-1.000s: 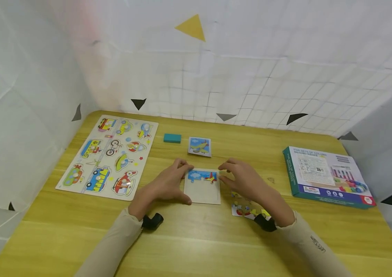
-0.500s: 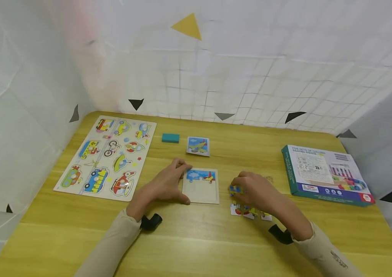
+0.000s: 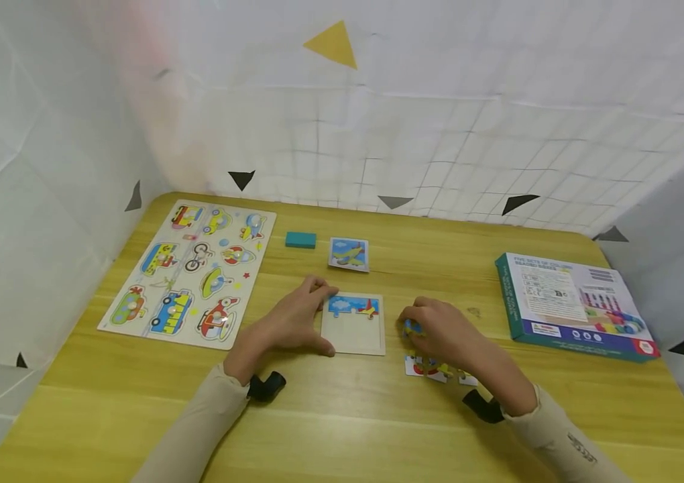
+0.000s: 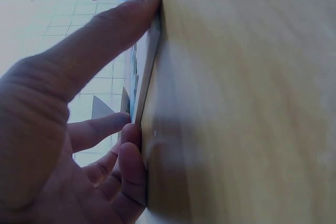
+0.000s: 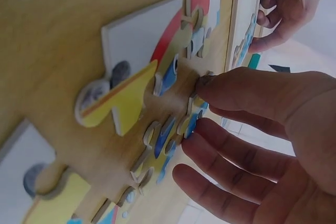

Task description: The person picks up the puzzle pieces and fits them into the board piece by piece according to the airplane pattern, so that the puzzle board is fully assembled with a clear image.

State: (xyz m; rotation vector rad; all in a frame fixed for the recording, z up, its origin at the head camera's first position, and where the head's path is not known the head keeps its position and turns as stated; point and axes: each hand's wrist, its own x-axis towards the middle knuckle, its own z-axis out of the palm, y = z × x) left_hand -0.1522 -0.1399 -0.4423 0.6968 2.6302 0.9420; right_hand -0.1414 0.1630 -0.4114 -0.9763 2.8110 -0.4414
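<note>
In the head view my left hand [image 3: 294, 318] grips the left side of a square wooden puzzle board [image 3: 351, 341], thumb at the near corner and fingers at the far one. Along the board's top lie joined pieces [image 3: 342, 305] with blue sky and a red and yellow plane tail. To the right, my right hand [image 3: 443, 329] pinches a blue and yellow puzzle piece [image 3: 412, 327] between thumb and fingers, low over the table. Several loose pieces [image 5: 142, 35] lie beside and under that hand, white, yellow and red. The hand partly hides them in the head view.
A picture card of a plane [image 3: 349, 254] and a teal block [image 3: 300, 240] lie behind the board. At left rests a large vehicle peg puzzle [image 3: 191, 268]. A boxed toy set [image 3: 577, 305] lies at right. A white sheet [image 3: 426, 121] hangs behind the table.
My right hand has gone from the board's right edge to the loose pieces on the right and now pinches a blue one. The left hand has stayed on the board.
</note>
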